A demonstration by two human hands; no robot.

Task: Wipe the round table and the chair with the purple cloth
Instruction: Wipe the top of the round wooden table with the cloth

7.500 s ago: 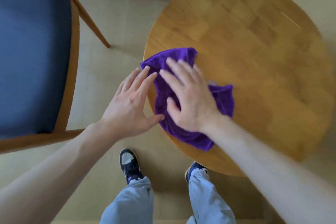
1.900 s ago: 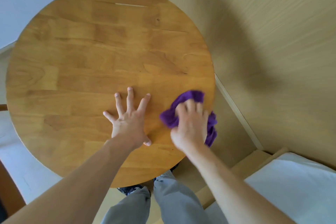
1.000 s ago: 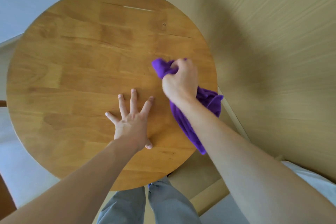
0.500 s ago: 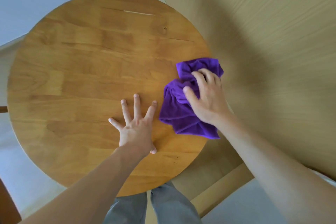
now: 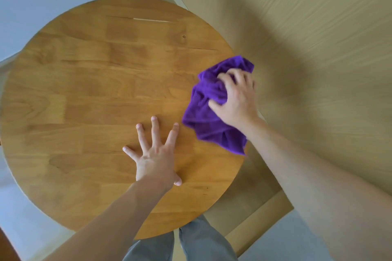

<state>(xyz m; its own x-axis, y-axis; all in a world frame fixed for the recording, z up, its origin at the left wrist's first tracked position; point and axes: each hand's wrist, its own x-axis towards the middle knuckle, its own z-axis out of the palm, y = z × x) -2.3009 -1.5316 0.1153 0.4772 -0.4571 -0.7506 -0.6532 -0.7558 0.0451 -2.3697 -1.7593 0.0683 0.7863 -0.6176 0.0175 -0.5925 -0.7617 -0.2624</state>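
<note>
The right hand (image 5: 235,99) sits at the right of the frame with its fingers curled into the purple cloth (image 5: 209,112), bunching the fabric under the palm and pressing it onto the right edge of the round worktop (image 5: 95,91). The left hand (image 5: 156,154), lower centre, lies flat on the wood with its fingers spread wide and holds nothing; it looks to be steadying the worktop.

The cloth is crumpled and folded over itself, with its lower corner hanging just past the worktop's rim. It looks light and soft, so it should take whatever shape the hand gives it and will likely ruck up rather than slide flat unless pressed from above. A broad hold over the middle, palm down, seems best; gripping one corner would probably let the rest trail and drag off the edge.

The worktop is smooth, varnished-looking wood, so the cloth should glide easily. Beyond it, pale flooring fills the right of the frame, and grey trouser legs (image 5: 191,243) show at the bottom. The chair cannot be seen from here.
</note>
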